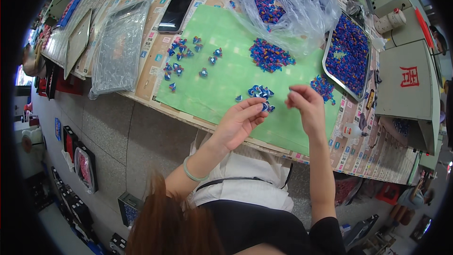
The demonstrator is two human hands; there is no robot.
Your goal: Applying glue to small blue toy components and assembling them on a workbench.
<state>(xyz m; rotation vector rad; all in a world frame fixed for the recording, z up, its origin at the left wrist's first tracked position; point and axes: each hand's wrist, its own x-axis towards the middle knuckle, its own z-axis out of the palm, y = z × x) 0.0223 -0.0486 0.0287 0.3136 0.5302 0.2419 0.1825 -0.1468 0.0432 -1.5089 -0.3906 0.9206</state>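
Over the green mat (222, 85), my left hand (239, 122) pinches a small blue and white plastic piece (265, 107) between thumb and fingertips. My right hand (307, 108) is raised a little to its right, thumb and forefinger pressed together; whatever they hold, if anything, is too small to make out. Just beyond the left fingertips lies a little cluster of blue and white pieces (260, 91). Several assembled flower-like pieces (181, 49) are scattered at the mat's left. A heap of small blue, red and orange parts (271, 55) sits farther back, and a smaller heap (323, 88) lies right of my right hand.
A clear plastic bag (302, 9) of parts slumps at the back. At the right stands a metal tray (364, 95) full of parts, beside a grey machine (406, 80). A phone (177, 12) and a plastic-wrapped tray (120, 42) lie left; a small bottle (351, 131) is near right.
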